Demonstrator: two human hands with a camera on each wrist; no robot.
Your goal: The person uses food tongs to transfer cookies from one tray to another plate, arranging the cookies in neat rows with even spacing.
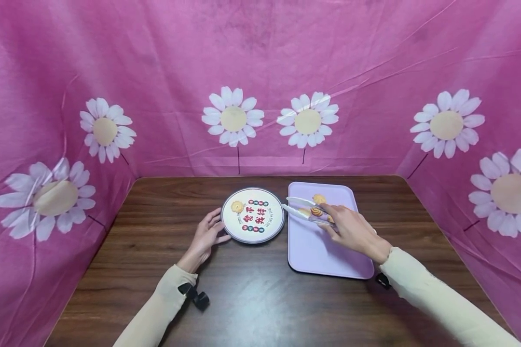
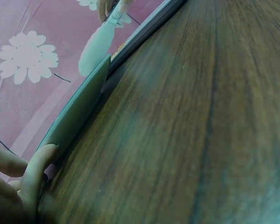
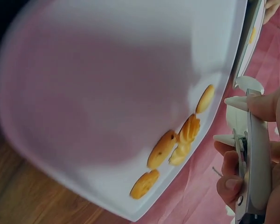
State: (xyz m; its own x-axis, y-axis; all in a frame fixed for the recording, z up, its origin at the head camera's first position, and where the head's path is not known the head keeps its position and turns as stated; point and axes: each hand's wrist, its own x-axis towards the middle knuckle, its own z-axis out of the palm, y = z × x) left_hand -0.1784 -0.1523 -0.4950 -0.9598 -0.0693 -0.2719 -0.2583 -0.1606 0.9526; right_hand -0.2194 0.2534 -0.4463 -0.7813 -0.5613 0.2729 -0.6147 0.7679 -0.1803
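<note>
Gripping tongs (image 1: 306, 209), right hand (image 1: 351, 230) nears four tray (image 1: 321, 250) cookies (image 3: 161, 149) — left hand (image 1: 206, 236), released, touches one-cookie plate (image 1: 253, 215).

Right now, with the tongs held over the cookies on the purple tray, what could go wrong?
1. The tongs stand open above the cookies, which lie close together; the grip may catch two or push one aside.
2. The cookies sit near the tray rim, so a nudge might slide one off.
3. The left hand only touches the edge of the round plate; the plate could shift when a cookie is put down.
</note>
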